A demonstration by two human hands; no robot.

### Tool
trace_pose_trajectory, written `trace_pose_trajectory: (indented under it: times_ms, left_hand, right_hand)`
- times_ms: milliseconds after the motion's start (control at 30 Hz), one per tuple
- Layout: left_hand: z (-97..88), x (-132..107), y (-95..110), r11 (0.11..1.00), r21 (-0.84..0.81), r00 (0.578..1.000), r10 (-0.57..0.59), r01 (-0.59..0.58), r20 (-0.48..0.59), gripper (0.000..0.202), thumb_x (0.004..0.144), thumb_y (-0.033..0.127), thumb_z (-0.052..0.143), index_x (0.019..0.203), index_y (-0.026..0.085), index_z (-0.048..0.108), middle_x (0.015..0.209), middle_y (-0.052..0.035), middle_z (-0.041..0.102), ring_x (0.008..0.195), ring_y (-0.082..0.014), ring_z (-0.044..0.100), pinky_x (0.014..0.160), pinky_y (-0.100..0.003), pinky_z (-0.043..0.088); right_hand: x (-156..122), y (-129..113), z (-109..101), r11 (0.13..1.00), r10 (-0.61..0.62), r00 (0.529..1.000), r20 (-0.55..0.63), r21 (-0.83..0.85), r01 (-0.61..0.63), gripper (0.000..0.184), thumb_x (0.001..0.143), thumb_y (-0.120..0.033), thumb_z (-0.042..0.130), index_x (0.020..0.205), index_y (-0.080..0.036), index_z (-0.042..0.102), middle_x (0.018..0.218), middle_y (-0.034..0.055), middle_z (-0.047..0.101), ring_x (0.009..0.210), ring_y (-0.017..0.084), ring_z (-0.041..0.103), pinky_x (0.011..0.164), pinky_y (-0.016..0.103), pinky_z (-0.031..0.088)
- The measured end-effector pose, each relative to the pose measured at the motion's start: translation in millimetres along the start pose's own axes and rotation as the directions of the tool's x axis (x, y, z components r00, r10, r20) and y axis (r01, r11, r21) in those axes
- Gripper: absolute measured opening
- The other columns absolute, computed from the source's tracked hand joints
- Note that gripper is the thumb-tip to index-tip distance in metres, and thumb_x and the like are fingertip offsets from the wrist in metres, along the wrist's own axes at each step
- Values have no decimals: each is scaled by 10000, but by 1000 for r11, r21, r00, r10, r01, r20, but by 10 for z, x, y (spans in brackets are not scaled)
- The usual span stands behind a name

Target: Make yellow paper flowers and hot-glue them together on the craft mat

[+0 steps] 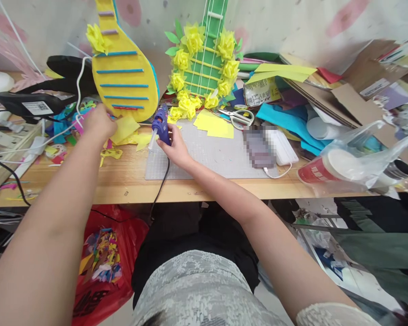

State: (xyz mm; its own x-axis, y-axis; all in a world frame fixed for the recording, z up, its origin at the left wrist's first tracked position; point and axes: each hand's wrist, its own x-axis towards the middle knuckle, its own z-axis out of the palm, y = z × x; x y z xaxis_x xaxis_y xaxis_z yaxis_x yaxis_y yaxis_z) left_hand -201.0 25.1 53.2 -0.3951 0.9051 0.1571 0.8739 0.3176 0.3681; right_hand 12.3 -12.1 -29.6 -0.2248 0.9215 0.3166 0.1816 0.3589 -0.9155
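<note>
In my right hand (177,147) is a purple-blue hot glue gun (162,123), held at the left edge of the grey cutting mat (204,154) with a pale glue stick showing and its black cord hanging over the table edge. My left hand (98,123) reaches among paper scraps at the foot of a yellow paper lute (125,77); its fingers are mostly hidden. Beside it lies a translucent yellow sheet (125,128). A green paper instrument (207,63) with yellow paper flowers leans behind the mat. Yellow paper squares (217,126) and scissors (240,118) rest on the mat.
A blurred phone (260,147) and white power bank (282,146) sit on the mat's right. Further right stand a bagged red cup (321,167) and piled cardboard (347,99). White cables (59,131) cross the left side. Below hangs a red scrap bag (122,253).
</note>
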Motion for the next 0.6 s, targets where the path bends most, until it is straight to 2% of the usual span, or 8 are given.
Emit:
trace_pose_trajectory:
  times_ms: [67, 200, 300, 433, 467, 500, 567, 600]
  left_hand:
    - [-101, 20, 24, 997, 76, 995, -25, 32, -102, 353, 744, 49, 569, 1096, 57, 544, 1112, -163, 648, 1107, -326, 586, 915, -582, 431]
    - [-245, 42, 31, 983, 140, 989, -101, 115, -105, 552, 701, -53, 583, 1235, -29, 449, 1357, -259, 457, 1254, -353, 478, 1002, -535, 398]
    - [-228, -18, 13, 1000, 28, 995, -1, 4, -95, 654, 652, -9, 659, 1267, -6, 438, 1452, -245, 311, 1278, -378, 444, 1054, -533, 364]
    - [-63, -284, 26, 952, -184, 946, 190, -243, -262, 506, 637, -18, 591, 1107, 162, 537, 1334, -153, 443, 1238, -319, 493, 1044, -491, 417]
    - [0, -382, 52, 916, -305, 949, 182, -259, -259, 470, 635, -11, 572, 1039, 227, 535, 1286, -119, 478, 1126, -277, 575, 969, -454, 483]
    - [68, -489, 91, 852, -451, 962, 212, -267, -170, 408, 649, 48, 588, 982, 277, 529, 1229, -82, 521, 1037, -248, 620, 915, -429, 513]
    - [214, -705, 208, 689, -701, 972, 234, -185, -27, 311, 600, 132, 638, 851, 267, 514, 967, -41, 628, 916, -227, 653, 908, -436, 508]
    - [285, -804, 283, 617, -774, 959, 281, -142, 48, 323, 594, 197, 683, 871, 254, 527, 979, -37, 643, 939, -220, 652, 927, -431, 497]
  right_hand:
    - [-23, 8, -15, 1000, -4, 1000, 16, -18, 5, 530, 800, -371, 569, 1260, -220, 353, 1278, 118, 454, 1144, 198, 499, 982, 394, 460]
    - [-63, 12, -4, 1000, 10, 1000, 21, -12, -10, 537, 782, -331, 589, 1252, -232, 350, 1270, 120, 469, 1146, 211, 513, 952, 416, 485]
    - [-76, 8, 21, 1000, 10, 1000, 20, 15, -10, 536, 766, -319, 613, 1234, -238, 366, 1258, 114, 481, 1120, 214, 530, 948, 429, 490]
    - [-56, 7, 45, 999, 43, 999, -3, 23, -43, 547, 757, -315, 630, 1227, -234, 362, 1253, 112, 479, 1128, 217, 525, 951, 434, 490]
    - [-48, 5, 52, 998, 59, 998, -25, 20, -58, 552, 761, -314, 628, 1233, -230, 353, 1258, 116, 473, 1140, 218, 519, 957, 433, 485]
    - [-41, 0, 63, 997, 74, 996, -53, 14, -73, 556, 768, -312, 622, 1240, -223, 343, 1263, 121, 466, 1159, 220, 508, 967, 432, 478]
    - [-31, -25, 100, 996, 88, 990, -113, -11, -90, 550, 784, -296, 608, 1250, -205, 330, 1266, 131, 458, 1201, 224, 479, 998, 430, 450]
    - [-29, -46, 127, 996, 85, 986, -141, -28, -90, 538, 792, -280, 597, 1251, -195, 331, 1264, 135, 458, 1220, 225, 464, 1021, 429, 430]
